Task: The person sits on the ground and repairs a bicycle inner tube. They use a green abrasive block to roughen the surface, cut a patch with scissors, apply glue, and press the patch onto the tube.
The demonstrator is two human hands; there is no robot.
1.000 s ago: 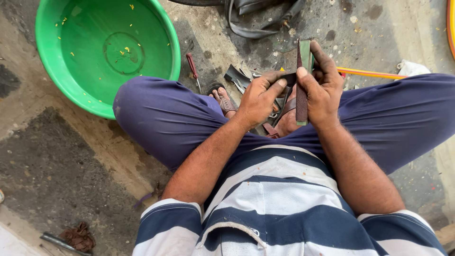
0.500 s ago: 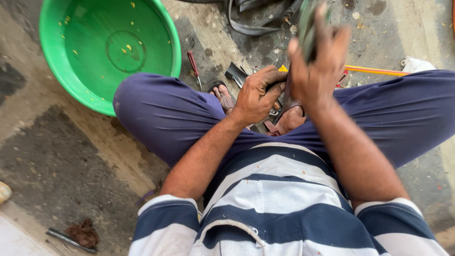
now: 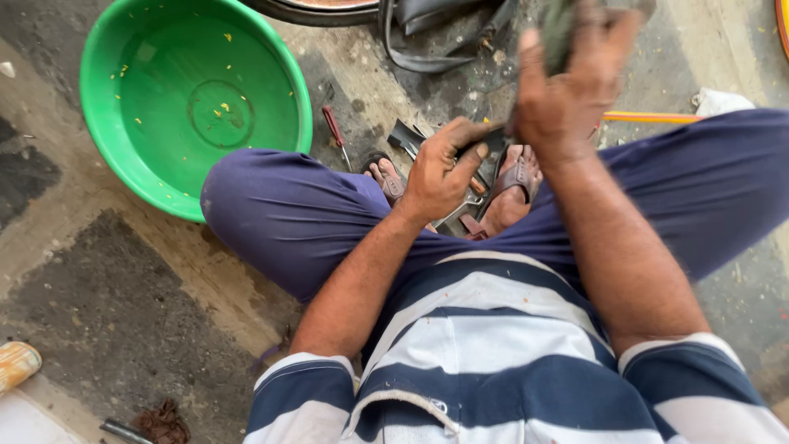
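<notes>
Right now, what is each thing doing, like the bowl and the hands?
Green basin: upright on the ground, with yellow specks inside.
Left hand: low between the knees, fingers curled on a dark piece.
Right hand: raised, gripping a dark blurred thing.
Red-handled tool: lying flat.

basin (image 3: 193,103) left of knee | screwdriver (image 3: 335,133) between basin, sandals (image 3: 514,181)

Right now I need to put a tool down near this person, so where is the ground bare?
Bare ground lies left of the raised knee, below the green basin. It is crowded between the feet, where the left hand and right hand work over metal tools and a red screwdriver.
</notes>
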